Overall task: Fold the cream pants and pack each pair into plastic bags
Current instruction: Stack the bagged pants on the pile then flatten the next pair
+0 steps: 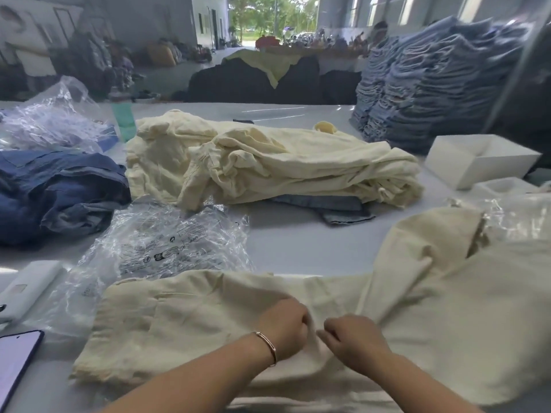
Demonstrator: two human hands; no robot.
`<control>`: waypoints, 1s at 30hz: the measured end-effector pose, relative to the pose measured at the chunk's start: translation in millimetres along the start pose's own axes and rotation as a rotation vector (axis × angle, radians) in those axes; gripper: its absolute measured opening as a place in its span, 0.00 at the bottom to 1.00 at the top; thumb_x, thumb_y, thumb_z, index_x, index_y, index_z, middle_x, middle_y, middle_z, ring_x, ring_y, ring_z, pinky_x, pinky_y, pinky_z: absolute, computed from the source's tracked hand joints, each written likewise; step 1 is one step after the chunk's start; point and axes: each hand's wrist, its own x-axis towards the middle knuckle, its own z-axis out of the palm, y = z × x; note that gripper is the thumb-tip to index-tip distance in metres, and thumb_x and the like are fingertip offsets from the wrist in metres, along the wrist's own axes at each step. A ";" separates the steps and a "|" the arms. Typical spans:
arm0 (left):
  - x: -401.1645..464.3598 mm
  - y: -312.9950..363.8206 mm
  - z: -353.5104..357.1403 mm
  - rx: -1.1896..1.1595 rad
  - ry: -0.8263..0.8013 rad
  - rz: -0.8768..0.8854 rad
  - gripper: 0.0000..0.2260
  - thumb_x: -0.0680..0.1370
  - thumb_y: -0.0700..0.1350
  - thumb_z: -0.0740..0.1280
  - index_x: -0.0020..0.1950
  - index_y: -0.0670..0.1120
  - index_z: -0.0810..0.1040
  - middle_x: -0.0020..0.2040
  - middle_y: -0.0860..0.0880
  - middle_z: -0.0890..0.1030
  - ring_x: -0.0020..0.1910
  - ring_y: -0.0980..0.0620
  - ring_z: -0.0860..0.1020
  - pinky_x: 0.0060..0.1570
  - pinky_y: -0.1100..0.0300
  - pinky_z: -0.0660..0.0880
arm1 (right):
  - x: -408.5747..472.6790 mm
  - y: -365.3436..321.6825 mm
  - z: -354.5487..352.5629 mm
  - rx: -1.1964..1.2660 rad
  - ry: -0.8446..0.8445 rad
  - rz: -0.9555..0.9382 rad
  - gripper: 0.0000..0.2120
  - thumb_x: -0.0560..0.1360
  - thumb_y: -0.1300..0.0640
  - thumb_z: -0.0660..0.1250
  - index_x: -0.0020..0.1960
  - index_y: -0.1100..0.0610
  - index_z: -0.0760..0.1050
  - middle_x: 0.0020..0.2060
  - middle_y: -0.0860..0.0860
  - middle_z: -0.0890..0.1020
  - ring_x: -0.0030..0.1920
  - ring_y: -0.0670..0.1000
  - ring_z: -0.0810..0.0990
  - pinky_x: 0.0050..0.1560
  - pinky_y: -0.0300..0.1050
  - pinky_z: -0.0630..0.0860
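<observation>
One pair of cream pants (185, 323) lies spread across the near edge of the table, its right part rumpled and raised. My left hand (283, 326), with a bracelet on the wrist, grips a fold of this cloth near its middle. My right hand (354, 335) pinches the same cloth just beside it, fingers curled. A heap of more cream pants (283, 162) lies in the middle of the table. Clear plastic bags (167, 242) with printed warnings lie flat to the left of my hands.
Dark blue garments (56, 192) are piled at the left, crumpled plastic (50, 120) behind them. A tall stack of light blue jeans (432, 81) stands at the back right, a white box (477, 162) in front of it. A phone (15, 362) and a white device (26, 287) lie near left.
</observation>
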 end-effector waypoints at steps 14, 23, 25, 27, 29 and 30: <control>167.8 155.7 58.5 -0.547 0.030 -0.498 0.19 0.75 0.55 0.68 0.60 0.45 0.72 0.53 0.51 0.78 0.48 0.52 0.76 0.41 0.59 0.68 | 53.7 263.9 -71.5 -0.217 0.176 0.116 0.23 0.75 0.58 0.56 0.69 0.50 0.66 0.73 0.51 0.63 0.74 0.53 0.55 0.73 0.59 0.47; 249.7 193.5 37.9 -1.054 -0.056 -0.779 0.14 0.70 0.49 0.74 0.49 0.40 0.82 0.48 0.40 0.83 0.46 0.41 0.81 0.55 0.48 0.78 | 73.2 371.6 -135.1 -0.130 0.126 0.364 0.25 0.75 0.55 0.58 0.72 0.54 0.60 0.67 0.53 0.68 0.69 0.56 0.62 0.70 0.59 0.55; 252.5 207.2 27.1 -1.127 -0.107 -0.643 0.07 0.72 0.41 0.69 0.48 0.39 0.81 0.46 0.38 0.81 0.41 0.42 0.79 0.52 0.51 0.77 | 73.0 377.5 -138.5 -0.098 0.201 0.299 0.22 0.75 0.54 0.59 0.69 0.53 0.66 0.62 0.52 0.72 0.65 0.55 0.67 0.64 0.53 0.62; 249.9 223.3 17.2 -1.164 -0.080 -0.489 0.11 0.71 0.35 0.65 0.51 0.42 0.82 0.43 0.40 0.80 0.38 0.45 0.77 0.44 0.56 0.76 | 74.0 378.0 -140.7 0.108 0.343 0.242 0.17 0.74 0.56 0.62 0.63 0.53 0.72 0.56 0.52 0.77 0.60 0.55 0.71 0.58 0.49 0.67; 240.1 241.6 13.2 -1.198 -0.082 -0.345 0.18 0.68 0.35 0.65 0.55 0.47 0.83 0.40 0.43 0.81 0.36 0.48 0.78 0.38 0.61 0.76 | 75.7 371.0 -144.0 0.448 0.347 0.236 0.15 0.75 0.54 0.65 0.60 0.55 0.73 0.48 0.51 0.79 0.56 0.56 0.76 0.54 0.47 0.71; 232.2 250.2 14.0 -1.181 -0.090 -0.271 0.22 0.66 0.36 0.65 0.59 0.48 0.82 0.37 0.47 0.82 0.33 0.52 0.77 0.35 0.64 0.75 | 77.3 363.7 -145.3 0.605 0.288 0.236 0.19 0.74 0.49 0.66 0.62 0.55 0.72 0.47 0.51 0.79 0.55 0.56 0.78 0.53 0.47 0.72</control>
